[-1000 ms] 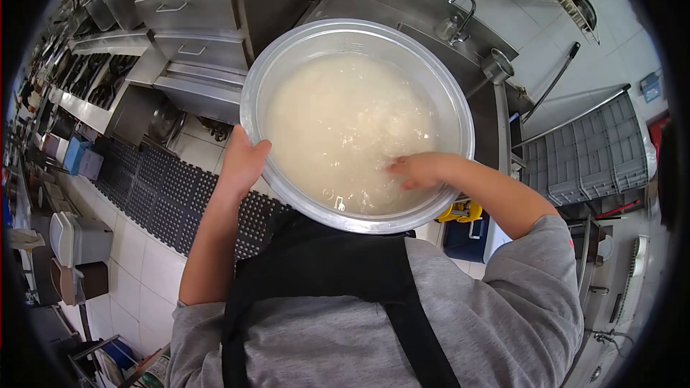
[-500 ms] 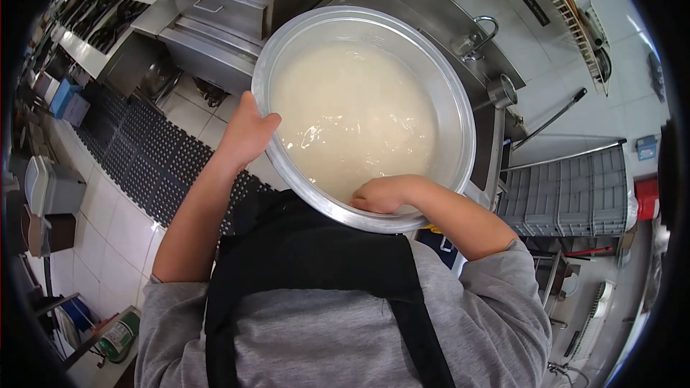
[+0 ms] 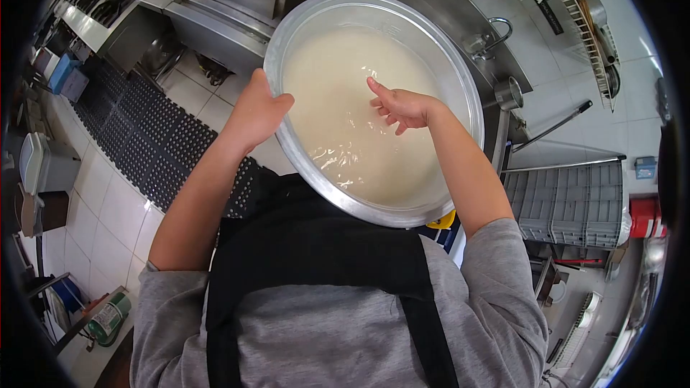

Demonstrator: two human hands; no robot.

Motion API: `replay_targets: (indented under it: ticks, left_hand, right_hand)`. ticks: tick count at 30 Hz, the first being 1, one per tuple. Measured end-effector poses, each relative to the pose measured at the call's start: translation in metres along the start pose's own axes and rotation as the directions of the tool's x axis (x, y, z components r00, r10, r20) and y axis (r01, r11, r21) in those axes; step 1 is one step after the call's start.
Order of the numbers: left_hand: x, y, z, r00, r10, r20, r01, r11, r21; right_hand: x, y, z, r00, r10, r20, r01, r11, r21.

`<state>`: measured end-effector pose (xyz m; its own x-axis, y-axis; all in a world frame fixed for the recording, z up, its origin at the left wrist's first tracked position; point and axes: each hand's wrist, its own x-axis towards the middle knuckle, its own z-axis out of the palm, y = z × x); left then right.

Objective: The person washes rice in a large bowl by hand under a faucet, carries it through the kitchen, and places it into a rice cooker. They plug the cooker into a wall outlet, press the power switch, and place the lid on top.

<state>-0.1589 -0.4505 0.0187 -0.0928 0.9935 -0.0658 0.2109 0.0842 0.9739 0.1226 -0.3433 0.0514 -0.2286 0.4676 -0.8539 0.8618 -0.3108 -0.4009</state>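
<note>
A large round metal pot (image 3: 466,86) is in front of me, filled well up its wall with cloudy cream-white liquid (image 3: 338,100). My left hand (image 3: 260,111) is closed on its left rim, thumb on the rim and the other fingers hidden outside. Over the middle of the pot, my right hand (image 3: 406,108) holds nothing. Its fingers are spread and loosely curled, thumb pointing up and left, close above the liquid. Ripples and bright glints show on the surface nearer to me.
Behind the pot is a steel sink counter with a tap (image 3: 496,39) and a small metal pot (image 3: 509,93). A wire rack (image 3: 586,36) hangs on the tiled wall. Grey crates (image 3: 568,201) stand at right. A black rubber mat (image 3: 154,140) lies on the floor at left.
My right hand has come up from the liquid at the near edge to above the middle, fingers opening. The left hand keeps its hold on the rim.
</note>
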Motion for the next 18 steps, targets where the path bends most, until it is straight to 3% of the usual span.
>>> replay_targets:
  ticks: [10, 13, 15, 17, 18]
  left_hand:
    - [-0.002, 0.003, 0.000, 1.000, -0.009, 0.008, 0.009, 1.000, -0.009]
    - [0.000, -0.001, -0.001, 1.000, 0.011, 0.001, -0.011, 1.000, 0.004]
    - [0.001, -0.002, 0.000, 0.999, 0.033, 0.006, -0.033, 0.999, 0.012]
    - [0.000, -0.001, 0.001, 0.998, 0.059, 0.002, -0.059, 0.998, -0.013]
    - [0.001, -0.001, 0.001, 0.998, 0.063, 0.014, -0.063, 0.998, -0.011]
  right_hand:
    - [-0.005, -0.006, 0.008, 1.000, 0.015, -0.027, -0.016, 1.000, -0.014]
    - [-0.004, -0.026, 0.014, 0.998, 0.008, -0.067, -0.016, 0.992, -0.123]
    - [0.019, -0.050, 0.026, 0.999, -0.033, 0.018, 0.037, 0.756, -0.653]
    - [0.020, -0.068, 0.065, 0.924, -0.367, -0.109, 0.196, 0.698, -0.689]
    - [0.041, -0.065, 0.087, 0.828, -0.512, -0.228, 0.215, 0.666, -0.714]
